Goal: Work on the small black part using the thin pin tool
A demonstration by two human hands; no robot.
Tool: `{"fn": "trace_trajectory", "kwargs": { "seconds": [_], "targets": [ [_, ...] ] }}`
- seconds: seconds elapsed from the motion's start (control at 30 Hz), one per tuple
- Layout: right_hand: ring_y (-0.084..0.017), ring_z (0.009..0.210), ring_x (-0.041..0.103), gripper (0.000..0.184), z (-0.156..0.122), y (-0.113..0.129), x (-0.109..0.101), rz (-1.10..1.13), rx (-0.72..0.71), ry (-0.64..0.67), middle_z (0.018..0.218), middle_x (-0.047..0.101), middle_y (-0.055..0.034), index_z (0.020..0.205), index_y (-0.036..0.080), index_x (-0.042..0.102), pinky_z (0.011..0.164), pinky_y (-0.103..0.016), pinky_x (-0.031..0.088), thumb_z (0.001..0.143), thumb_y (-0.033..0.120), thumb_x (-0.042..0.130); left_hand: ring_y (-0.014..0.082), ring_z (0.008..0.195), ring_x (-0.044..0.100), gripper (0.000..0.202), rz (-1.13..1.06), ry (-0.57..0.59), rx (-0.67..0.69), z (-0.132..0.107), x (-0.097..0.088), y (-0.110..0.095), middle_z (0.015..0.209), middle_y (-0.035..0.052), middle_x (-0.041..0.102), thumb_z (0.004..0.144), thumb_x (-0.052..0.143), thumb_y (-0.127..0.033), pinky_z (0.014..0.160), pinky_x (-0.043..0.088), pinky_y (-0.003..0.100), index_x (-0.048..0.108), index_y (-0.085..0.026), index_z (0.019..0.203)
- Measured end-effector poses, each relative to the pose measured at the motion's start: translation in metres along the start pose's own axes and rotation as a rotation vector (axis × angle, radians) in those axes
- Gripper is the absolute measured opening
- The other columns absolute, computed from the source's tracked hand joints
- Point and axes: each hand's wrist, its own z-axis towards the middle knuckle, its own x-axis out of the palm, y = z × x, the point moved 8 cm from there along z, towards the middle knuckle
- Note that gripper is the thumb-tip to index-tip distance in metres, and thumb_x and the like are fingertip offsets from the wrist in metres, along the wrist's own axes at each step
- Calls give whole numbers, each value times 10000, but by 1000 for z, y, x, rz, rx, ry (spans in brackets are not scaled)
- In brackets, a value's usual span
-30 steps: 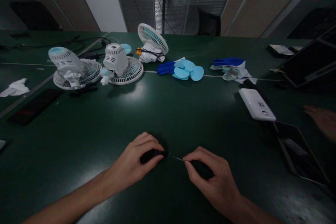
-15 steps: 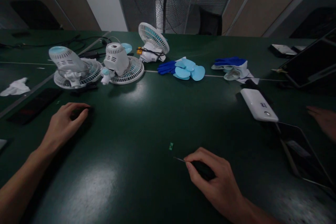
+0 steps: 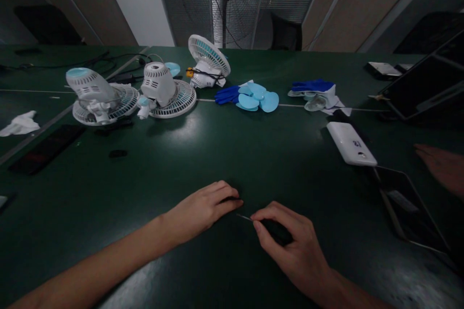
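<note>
My left hand (image 3: pixel 205 206) lies on the dark green table (image 3: pixel 232 149), its thumb and fingertips drawn together at a spot just left of the tool tip. Whatever they pinch is hidden. My right hand (image 3: pixel 290 244) is closed round a thin screwdriver (image 3: pixel 244 217) with a dark handle; its metal tip points left toward my left fingertips, a small gap apart. A small black part (image 3: pixel 118 153) lies alone on the table far to the left.
Three small white-and-blue desk fans (image 3: pixel 165 89) lie in pieces at the back left, with blue fan blades (image 3: pixel 257 101) and blue gloves (image 3: pixel 311 86) beside them. At the right are a white phone (image 3: pixel 351 143), tablets (image 3: pixel 409 203) and another person's hand (image 3: pixel 440 166).
My left hand carried the black part away to the left, left it there, and came back to the spot by the tool tip, covering the small green piece. My right hand barely moved.
</note>
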Motion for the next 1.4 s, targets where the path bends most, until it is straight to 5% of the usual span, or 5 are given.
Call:
{"fn": "trace_trajectory", "kwargs": {
  "seconds": [0.27,0.47,0.67,1.0,1.4],
  "targets": [
    [-150,685,684,113,2,3,-2,38,-6,3,787,701,6,921,220,713,636,-271,508,933,157,620,193,1110,691,246,-105,-217,-302,-50,-48,56,1252,87,708,1048,487,-225,964,574,335,700,-204,1168],
    [-164,717,687,121,-1,-5,3,35,25,52,812,711,-6,948,226,713,657,-289,513,956,175,603,156,820,671,263,-189,-874,-901,-171,-131,127,955,23,725,956,656,-372,823,564,282,700,-167,1115],
    [-167,705,690,114,0,-3,3,21,21,46,807,715,-5,942,228,717,636,-283,518,953,192,610,140,819,630,484,-44,-1035,-1087,-248,-166,162,922,-19,692,884,721,-393,776,553,239,658,-216,1330],
    [-154,691,688,107,0,-3,4,33,6,67,805,710,3,949,230,712,622,-275,503,952,177,620,110,791,656,425,-370,-1220,-1208,-256,-158,169,1014,23,753,775,816,-255,621,540,170,728,-141,1175],
    [-143,706,696,105,0,-5,5,42,10,87,815,713,7,955,231,705,630,-266,506,946,167,623,129,773,680,531,-245,-1110,-1264,-259,-159,166,1048,62,775,721,858,-406,588,515,161,759,-155,1179]
  ]
}}
